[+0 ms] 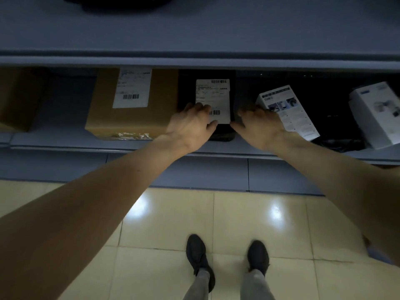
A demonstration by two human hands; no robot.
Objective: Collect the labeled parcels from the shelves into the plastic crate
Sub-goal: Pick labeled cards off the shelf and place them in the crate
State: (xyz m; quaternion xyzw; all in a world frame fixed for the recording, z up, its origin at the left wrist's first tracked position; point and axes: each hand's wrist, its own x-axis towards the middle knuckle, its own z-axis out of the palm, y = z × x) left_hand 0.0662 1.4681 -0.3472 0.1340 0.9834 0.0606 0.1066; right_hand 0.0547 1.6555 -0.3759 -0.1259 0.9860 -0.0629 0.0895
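Observation:
A black parcel (218, 74) with a white shipping label lies on the lower grey shelf (65, 141), straight ahead of me. My left hand (190, 126) rests on its left front corner, fingers over the label's lower edge. On the parcel's right front edge sits my right hand (259, 126), fingers curled around the side. Both hands touch the parcel, which still lies flat on the shelf. A brown cardboard box (134, 118) with its own white label stands just left of it. No crate is in view.
Two white printed product boxes (290, 113) (378, 113) lie tilted on dark bags at the right. Another brown box (19, 98) sits at the far left. An upper shelf edge (199, 59) overhangs. Below are yellow floor tiles (173, 224) and my shoes.

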